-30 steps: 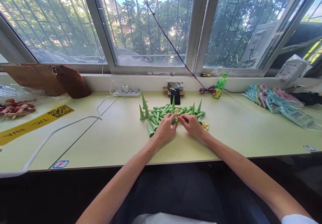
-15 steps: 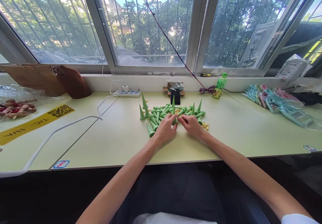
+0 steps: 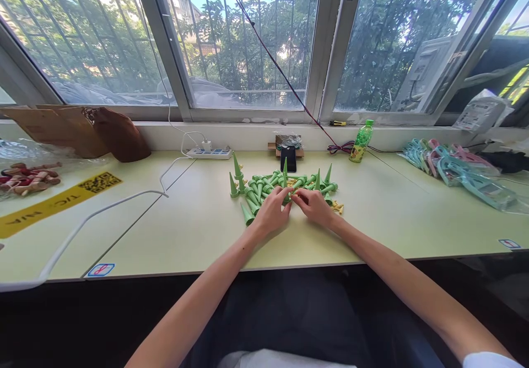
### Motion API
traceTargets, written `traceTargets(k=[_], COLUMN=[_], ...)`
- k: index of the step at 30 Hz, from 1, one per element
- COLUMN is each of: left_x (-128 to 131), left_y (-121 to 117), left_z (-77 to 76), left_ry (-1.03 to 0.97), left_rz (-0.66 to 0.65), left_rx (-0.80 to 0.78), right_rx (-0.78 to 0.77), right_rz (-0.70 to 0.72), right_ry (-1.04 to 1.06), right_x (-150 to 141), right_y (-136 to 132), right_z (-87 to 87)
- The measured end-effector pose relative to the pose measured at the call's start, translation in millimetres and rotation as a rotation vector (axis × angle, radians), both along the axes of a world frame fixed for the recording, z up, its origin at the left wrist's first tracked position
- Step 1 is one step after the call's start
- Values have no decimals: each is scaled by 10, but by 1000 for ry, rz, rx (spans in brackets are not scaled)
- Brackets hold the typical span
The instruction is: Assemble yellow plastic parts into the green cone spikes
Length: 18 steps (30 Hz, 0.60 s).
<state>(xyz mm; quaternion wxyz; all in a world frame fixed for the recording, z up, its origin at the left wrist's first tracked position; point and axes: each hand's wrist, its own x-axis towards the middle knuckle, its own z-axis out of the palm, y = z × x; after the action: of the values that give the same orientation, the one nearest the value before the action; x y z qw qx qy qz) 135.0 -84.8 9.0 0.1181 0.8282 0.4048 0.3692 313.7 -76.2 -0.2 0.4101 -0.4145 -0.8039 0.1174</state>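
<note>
Over the near side of a pile of green plastic cone spikes (image 3: 259, 186), my two hands meet with their fingertips almost touching. My left hand (image 3: 273, 209) is closed around a green cone spike (image 3: 285, 174), mostly covered by the fingers, its point seeming to stick up above them. In a pinch beside it, my right hand (image 3: 314, 207) works at the same spot; what its fingertips hold is too small and hidden to name. Several spikes stand upright around the pile, such as one at the left (image 3: 233, 186). Small yellow pieces (image 3: 338, 207) lie right of my right hand.
Behind the pile stand a black phone (image 3: 288, 160) and a small cardboard box (image 3: 273, 149). A green-capped bottle (image 3: 361, 141), a power strip (image 3: 210, 153), and light-blue and pink plastic items (image 3: 458, 164) line the back. A white cable (image 3: 124, 196) crosses the left side.
My fingertips have shifted very slightly where they meet. The arms, the pile and everything else stay in place.
</note>
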Motion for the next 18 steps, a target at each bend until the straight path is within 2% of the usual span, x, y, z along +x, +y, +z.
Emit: traceTargets(k=[6, 18], left_x=[-5, -2], left_y=[16, -17], left_z=[-13, 22], left_ry=[-2, 34], left_rz=[9, 1], left_rx=[-1, -24], right_rx=[-29, -30], right_rz=[-27, 12], right_ry=[29, 2], right_x=[3, 12], right_y=[-12, 26], right_z=[7, -25])
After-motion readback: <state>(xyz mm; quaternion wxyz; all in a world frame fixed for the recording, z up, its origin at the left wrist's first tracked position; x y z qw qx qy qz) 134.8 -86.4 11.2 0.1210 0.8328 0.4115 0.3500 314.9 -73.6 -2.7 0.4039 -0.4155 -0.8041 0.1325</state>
